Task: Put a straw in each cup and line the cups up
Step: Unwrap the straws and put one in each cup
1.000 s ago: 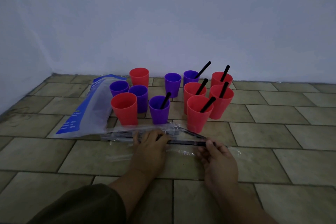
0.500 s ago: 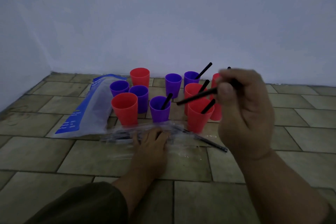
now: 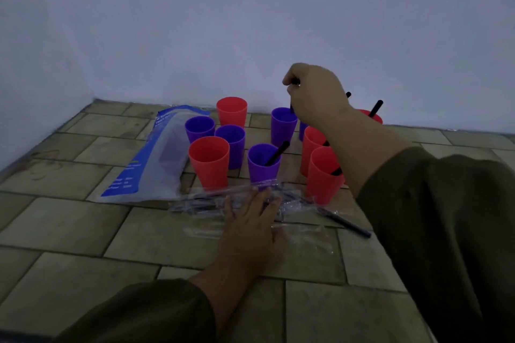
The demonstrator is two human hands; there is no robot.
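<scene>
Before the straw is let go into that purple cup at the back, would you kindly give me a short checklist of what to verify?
1. Right hand grips the straw: ok.
2. Straw's lower end is at the rim of the back purple cup: ok; how deep it sits, cannot tell.
3. That cup stands upright: ok.
4. Left hand pins the straw wrapper to the floor: ok.
5. Every cup has a straw: not ok; the front red cup has none.

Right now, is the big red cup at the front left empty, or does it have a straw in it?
Empty, as far as shows. The front-left red cup stands upright with no straw above its rim, unlike the purple cup beside it.
</scene>
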